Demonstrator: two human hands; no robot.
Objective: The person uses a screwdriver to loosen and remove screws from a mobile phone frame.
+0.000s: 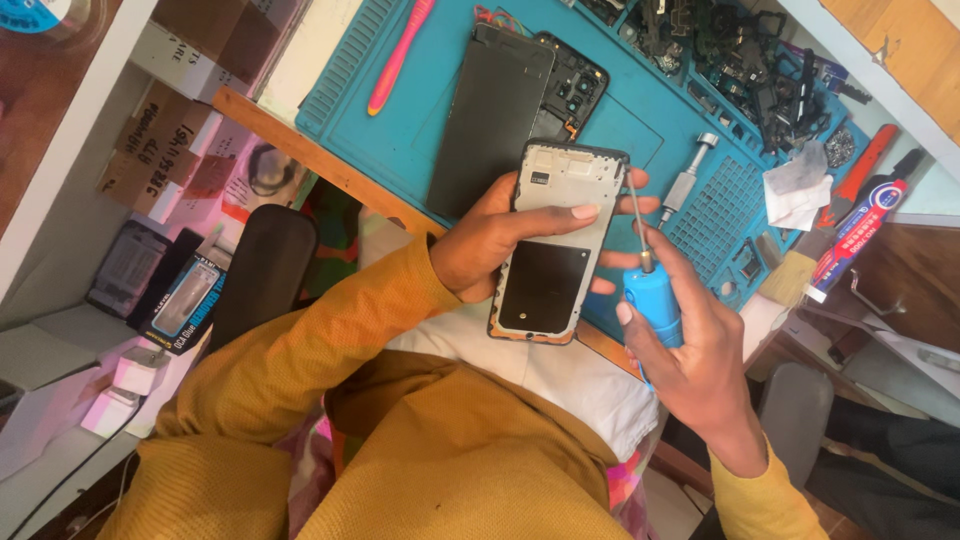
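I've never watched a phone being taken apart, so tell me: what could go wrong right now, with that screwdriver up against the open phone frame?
The left hand holds the open phone frame in mid-air, unsupported, so it could slip or flex. The right hand aims the blue screwdriver at the frame's top edge; a slip might scratch the exposed inside or jab a finger. Any loosened screw could drop past the blue mat into the lap.

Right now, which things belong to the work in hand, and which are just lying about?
In hand:
left hand gripping opened phone frame
right hand holding blue screwdriver

Lying about:
pink tool
black phone panel
silver-handled tool
pile of dark parts
blue mat
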